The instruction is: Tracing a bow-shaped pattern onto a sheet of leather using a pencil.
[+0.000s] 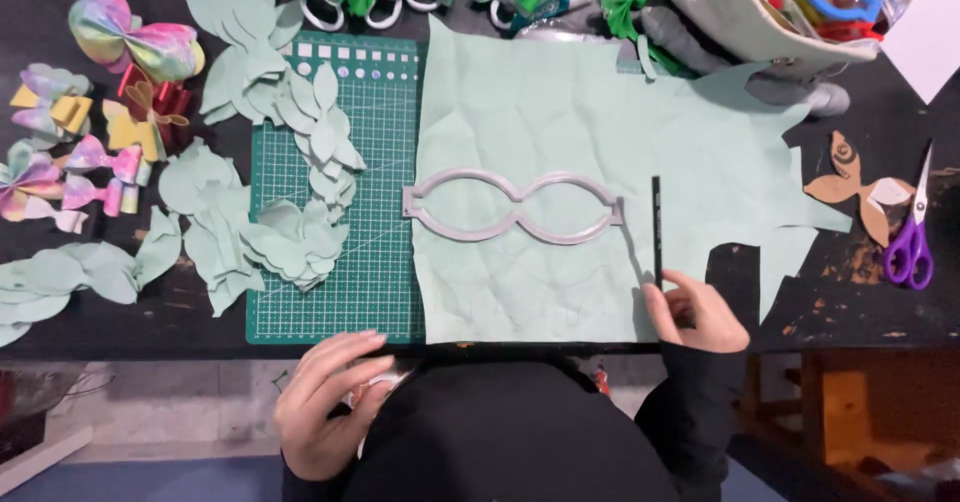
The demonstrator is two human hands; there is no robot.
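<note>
Dark table (850, 312), right hand (700, 314) gripping black pencil (657, 230), left hand (322, 402) empty, relaxed.

Even overhead light, dim edges, slightly soft

Beyond the right hand (697, 312), the basket (720, 12) ran off the top edge; the pencil (657, 230) end was buried in the fingers, its tip perhaps sharpened.
</note>
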